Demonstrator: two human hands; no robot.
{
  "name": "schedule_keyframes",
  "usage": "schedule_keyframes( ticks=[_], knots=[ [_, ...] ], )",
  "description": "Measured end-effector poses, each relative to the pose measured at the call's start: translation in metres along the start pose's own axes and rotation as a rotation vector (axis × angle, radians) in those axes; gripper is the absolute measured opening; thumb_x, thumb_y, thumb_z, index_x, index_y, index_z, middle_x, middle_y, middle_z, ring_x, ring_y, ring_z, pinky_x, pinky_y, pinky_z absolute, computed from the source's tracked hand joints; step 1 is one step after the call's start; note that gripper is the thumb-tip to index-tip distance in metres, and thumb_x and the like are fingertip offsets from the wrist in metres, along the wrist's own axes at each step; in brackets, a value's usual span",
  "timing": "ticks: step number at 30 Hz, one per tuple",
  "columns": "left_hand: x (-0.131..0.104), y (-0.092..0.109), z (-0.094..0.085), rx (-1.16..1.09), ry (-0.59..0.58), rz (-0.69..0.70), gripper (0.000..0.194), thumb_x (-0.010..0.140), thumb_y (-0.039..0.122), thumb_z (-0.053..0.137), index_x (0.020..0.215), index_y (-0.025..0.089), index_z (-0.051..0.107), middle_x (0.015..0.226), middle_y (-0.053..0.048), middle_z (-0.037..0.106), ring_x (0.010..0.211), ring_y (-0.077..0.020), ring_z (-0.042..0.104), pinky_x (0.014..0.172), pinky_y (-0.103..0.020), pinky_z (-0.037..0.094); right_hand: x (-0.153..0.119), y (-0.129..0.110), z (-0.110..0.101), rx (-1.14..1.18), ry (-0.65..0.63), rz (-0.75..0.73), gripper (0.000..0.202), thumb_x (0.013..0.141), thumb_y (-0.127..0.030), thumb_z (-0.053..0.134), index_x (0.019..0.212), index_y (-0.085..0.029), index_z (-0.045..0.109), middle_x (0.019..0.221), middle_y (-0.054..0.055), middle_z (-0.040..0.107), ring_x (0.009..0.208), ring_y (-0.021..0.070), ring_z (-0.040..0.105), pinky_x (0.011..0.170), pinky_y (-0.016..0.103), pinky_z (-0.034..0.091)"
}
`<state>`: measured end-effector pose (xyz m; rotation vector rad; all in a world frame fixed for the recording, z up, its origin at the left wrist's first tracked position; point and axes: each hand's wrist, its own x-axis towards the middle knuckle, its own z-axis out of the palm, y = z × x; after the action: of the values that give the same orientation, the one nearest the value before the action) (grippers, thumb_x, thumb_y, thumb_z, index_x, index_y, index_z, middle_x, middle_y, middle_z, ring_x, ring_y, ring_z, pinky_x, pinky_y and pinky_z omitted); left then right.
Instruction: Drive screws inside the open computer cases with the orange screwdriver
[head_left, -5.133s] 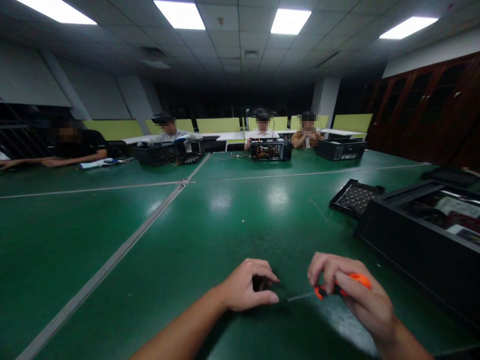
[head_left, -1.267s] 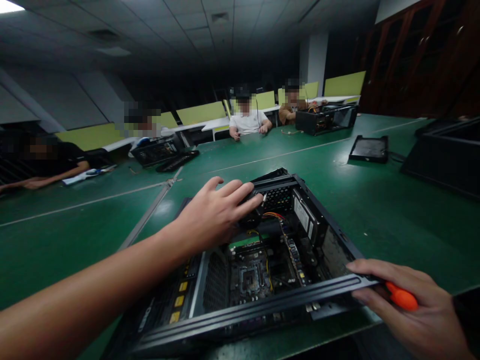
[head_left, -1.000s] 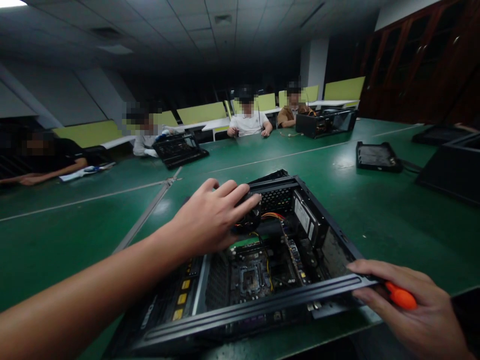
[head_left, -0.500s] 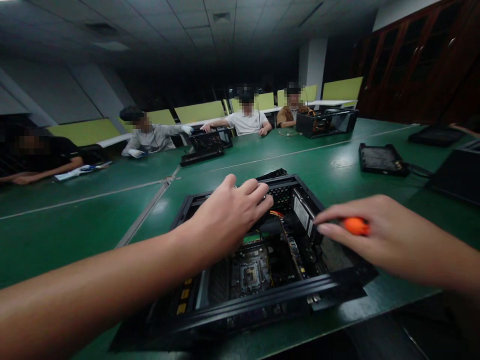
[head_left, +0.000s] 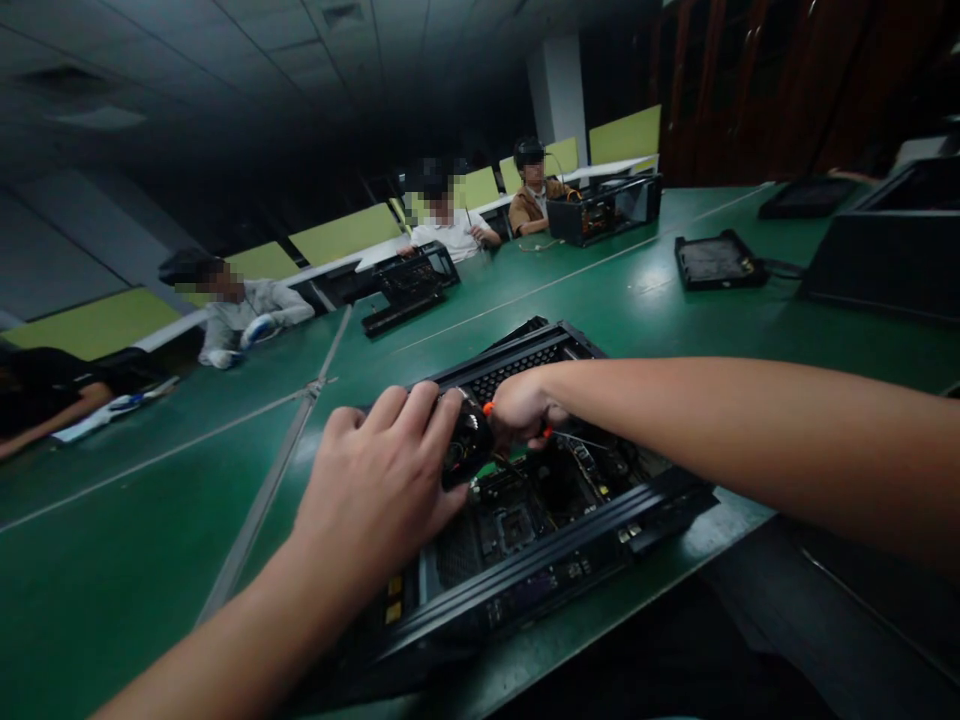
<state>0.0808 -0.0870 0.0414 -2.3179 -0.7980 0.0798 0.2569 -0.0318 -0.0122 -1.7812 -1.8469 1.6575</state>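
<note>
Head view: our left grip (head_left: pixel 390 470) is curled around a dark round part (head_left: pixel 466 440) over the open computer case (head_left: pixel 525 570); just right, our right grip (head_left: pixel 519 408) clasps an orange screwdriver (head_left: pixel 547 433), shaft pointing right.

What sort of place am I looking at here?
Probably an office room used for computer hardware work: an opened computer case lies on a large green table, more cases stand farther off, and lime-green partition panels line the background.

bare L grip (head_left: pixel 386 475), bare R grip (head_left: pixel 521 408), forearms (head_left: pixel 750 440) bare too, slim, tapering twd wrists (head_left: pixel 311 565)
</note>
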Motion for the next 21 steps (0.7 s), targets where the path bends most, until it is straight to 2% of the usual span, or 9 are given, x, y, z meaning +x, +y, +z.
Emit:
schedule_keyframes(
  ticks=[4, 8, 12, 16, 21],
  knots=[
    [-0.002, -0.005, 0.007, -0.005, 0.044, -0.01, 0.062, 0.081, 0.045, 0.064, 0.133, 0.015, 0.048, 0.126, -0.016, 0.055, 0.105, -0.037, 0.054, 0.073, -0.048, 0.045, -0.002, 0.006, 0.001, 0.021, 0.023, -0.018, 0.01, 0.084, -0.023, 0.066, 0.082, -0.014, 0.062, 0.056, -0.006, 0.051, 0.037, 0.0045, 0.04, 0.04, 0.015, 0.04],
    [0.004, -0.01, 0.017, -0.024, 0.063, -0.035, 0.058, 0.082, 0.041, 0.065, 0.132, 0.018, 0.047, 0.127, -0.016, 0.054, 0.109, -0.0367, 0.053, 0.074, -0.047, 0.047, -0.007, 0.008, -0.003, -0.016, 0.028, 0.015, 0.01, 0.079, -0.018, 0.071, 0.08, -0.014, 0.062, 0.056, -0.007, 0.05, 0.04, 0.0058, 0.042, 0.043, 0.017, 0.043],
    [0.012, -0.009, 0.026, -0.09, 0.038, -0.045, 0.06, 0.08, 0.041, 0.065, 0.131, 0.015, 0.046, 0.128, -0.016, 0.054, 0.108, -0.0349, 0.054, 0.077, -0.046, 0.05, -0.013, 0.012, -0.009, -0.055, 0.03, 0.053, 0.008, 0.077, -0.016, 0.07, 0.077, -0.013, 0.062, 0.056, -0.004, 0.054, 0.043, 0.0089, 0.047, 0.042, 0.019, 0.043],
    [0.014, -0.009, 0.03, -0.086, 0.031, -0.04, 0.061, 0.08, 0.042, 0.064, 0.132, 0.014, 0.045, 0.126, -0.016, 0.055, 0.106, -0.0346, 0.055, 0.077, -0.045, 0.051, -0.017, 0.014, -0.012, -0.05, 0.042, 0.047, 0.006, 0.075, -0.014, 0.069, 0.076, -0.014, 0.063, 0.055, -0.005, 0.052, 0.041, 0.0074, 0.043, 0.043, 0.018, 0.043],
    [0.013, -0.009, 0.03, -0.083, 0.018, -0.058, 0.06, 0.079, 0.041, 0.065, 0.129, 0.014, 0.046, 0.127, -0.016, 0.056, 0.106, -0.0343, 0.055, 0.078, -0.044, 0.052, -0.023, 0.008, -0.008, -0.061, 0.065, 0.064, 0.013, 0.077, -0.024, 0.071, 0.075, -0.015, 0.063, 0.055, -0.006, 0.05, 0.041, 0.0069, 0.04, 0.042, 0.018, 0.04]
  ],
)
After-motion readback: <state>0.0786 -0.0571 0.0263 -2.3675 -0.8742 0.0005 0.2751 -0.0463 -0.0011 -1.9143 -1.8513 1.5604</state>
